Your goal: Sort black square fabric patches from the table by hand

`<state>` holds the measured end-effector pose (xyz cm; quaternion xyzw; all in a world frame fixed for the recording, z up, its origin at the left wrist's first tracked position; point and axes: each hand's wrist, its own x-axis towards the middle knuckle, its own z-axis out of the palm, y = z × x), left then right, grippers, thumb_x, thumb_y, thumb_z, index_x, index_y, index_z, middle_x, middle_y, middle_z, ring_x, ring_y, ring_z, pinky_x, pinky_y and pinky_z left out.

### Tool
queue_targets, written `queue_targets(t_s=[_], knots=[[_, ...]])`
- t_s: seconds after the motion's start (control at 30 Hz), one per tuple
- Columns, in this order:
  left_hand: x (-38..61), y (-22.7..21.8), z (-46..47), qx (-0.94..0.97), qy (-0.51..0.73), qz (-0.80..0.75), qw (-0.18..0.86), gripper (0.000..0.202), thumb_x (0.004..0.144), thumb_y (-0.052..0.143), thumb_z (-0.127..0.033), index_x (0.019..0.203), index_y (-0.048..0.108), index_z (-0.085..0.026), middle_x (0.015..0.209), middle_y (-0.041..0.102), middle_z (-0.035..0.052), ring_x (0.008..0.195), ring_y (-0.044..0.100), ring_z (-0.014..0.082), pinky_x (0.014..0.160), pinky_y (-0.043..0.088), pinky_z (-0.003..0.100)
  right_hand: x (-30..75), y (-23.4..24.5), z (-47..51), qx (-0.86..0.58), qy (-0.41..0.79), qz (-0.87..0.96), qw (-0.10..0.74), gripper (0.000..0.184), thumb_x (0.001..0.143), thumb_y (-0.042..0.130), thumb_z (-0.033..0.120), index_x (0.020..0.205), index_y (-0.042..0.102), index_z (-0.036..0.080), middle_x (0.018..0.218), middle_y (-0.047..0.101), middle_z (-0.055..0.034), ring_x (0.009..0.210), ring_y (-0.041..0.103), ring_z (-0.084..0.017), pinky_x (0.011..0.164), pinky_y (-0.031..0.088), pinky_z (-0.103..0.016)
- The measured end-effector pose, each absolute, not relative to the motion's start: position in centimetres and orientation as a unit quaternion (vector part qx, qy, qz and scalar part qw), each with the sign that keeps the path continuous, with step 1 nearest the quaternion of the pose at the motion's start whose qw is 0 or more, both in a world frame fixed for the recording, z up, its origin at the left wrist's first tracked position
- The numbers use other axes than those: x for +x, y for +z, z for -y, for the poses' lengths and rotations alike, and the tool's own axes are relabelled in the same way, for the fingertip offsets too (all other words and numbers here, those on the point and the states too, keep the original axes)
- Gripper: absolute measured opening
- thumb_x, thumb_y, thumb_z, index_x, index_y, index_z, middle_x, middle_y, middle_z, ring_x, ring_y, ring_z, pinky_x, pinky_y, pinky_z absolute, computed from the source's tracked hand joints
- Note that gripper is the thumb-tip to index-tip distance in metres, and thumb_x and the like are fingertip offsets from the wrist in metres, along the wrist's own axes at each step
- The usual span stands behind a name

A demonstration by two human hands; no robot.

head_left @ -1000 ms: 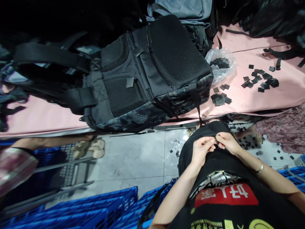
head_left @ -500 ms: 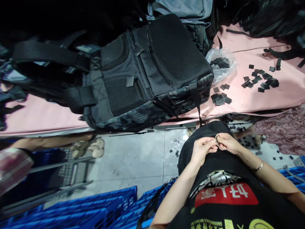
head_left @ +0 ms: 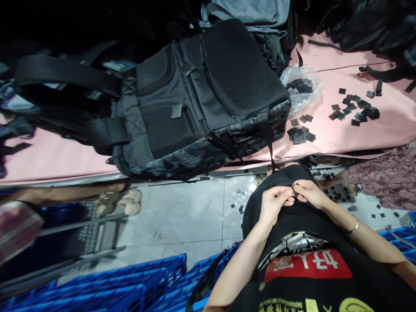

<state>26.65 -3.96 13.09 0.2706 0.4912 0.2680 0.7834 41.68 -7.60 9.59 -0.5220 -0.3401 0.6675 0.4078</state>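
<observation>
Over my lap, my left hand point(head_left: 275, 201) and my right hand point(head_left: 310, 193) meet, fingers and thumbs pinched together. Between the fingertips shows a small dark piece point(head_left: 295, 189), bent into a curve; most of it is hidden. A black backpack point(head_left: 191, 104) with mesh panels and dark patterned sides lies on the pink-covered table point(head_left: 344, 138), in front of my hands. To its right, loose black squares point(head_left: 300, 135) form a small heap near the table edge. More black squares point(head_left: 360, 110) are scattered farther right.
A clear plastic bag point(head_left: 307, 93) holding black squares lies beside the backpack. Other bags point(head_left: 367, 26) are piled behind. Blue crates point(head_left: 156, 281) stand below on the tiled floor. A person's arm point(head_left: 65, 193) shows at left; patterned clothing point(head_left: 386, 177) shows at right.
My fingertips have shifted slightly around the small dark piece, and more of its curved edge shows. The backpack and the loose squares stay in place.
</observation>
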Motion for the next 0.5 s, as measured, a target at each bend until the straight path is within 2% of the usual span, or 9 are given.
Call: queue_targets(t_s=[0.23, 0.5], knots=[[26.71, 13.07, 4.0, 0.302, 0.258, -0.498, 0.771, 0.029, 0.056, 0.078, -0.033, 0.073, 0.07, -0.011, 0.057, 0.065, 0.0022, 0.051, 0.06, 0.0097, 0.051, 0.052, 0.019, 41.94, 9.4, 7.81, -0.538, 0.658, 0.361, 0.384, 0.036, 0.079, 0.055, 0.049, 0.067, 0.052, 0.015, 0.048, 0.044, 0.0049, 0.04, 0.034, -0.005, 0.039, 0.022, -0.018], [26.78, 13.04, 4.2, 0.364, 0.253, -0.497, 0.746, 0.023, 0.061, 0.073, -0.03, 0.073, 0.068, -0.011, 0.055, 0.064, 0.0016, 0.049, 0.059, 0.0097, 0.051, 0.051, 0.021, 42.25, 9.65, 8.04, -0.575, 0.606, 0.425, 0.349, 0.028, 0.082, 0.05, 0.04, 0.069, 0.056, 0.016, 0.048, 0.044, 0.0053, 0.041, 0.037, -0.007, 0.041, 0.026, -0.019]])
